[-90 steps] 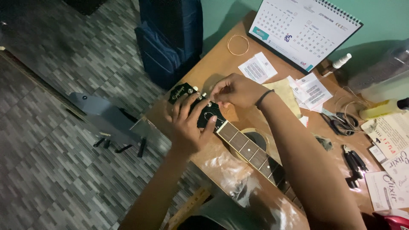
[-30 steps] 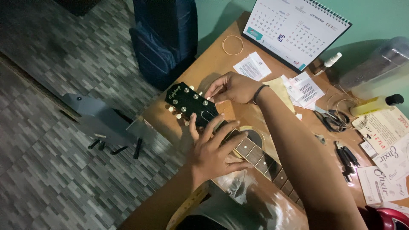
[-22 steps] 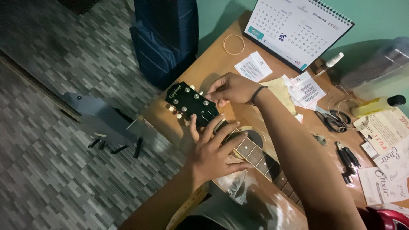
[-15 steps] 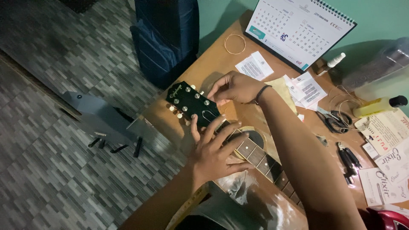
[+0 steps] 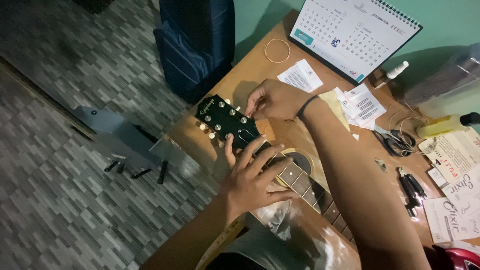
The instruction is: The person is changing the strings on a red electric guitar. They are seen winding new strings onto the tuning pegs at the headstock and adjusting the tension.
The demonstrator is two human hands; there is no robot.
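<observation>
Hands first: left hand wraps the guitar neck just below the black headstock; right hand pinches at the tuning pegs on its far edge. Neck looks stiff, glossy, likely slippery; strings thin. Grip neck, not pegs.

Left hand grips guitar neck; right hand touches black headstock.

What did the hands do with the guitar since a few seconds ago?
The left hand slid off the headstock down onto the neck, leaving the black headstock uncovered. The right hand stayed at the headstock's far edge by the pegs. The calendar, papers and tools on the table lie as before.
</observation>
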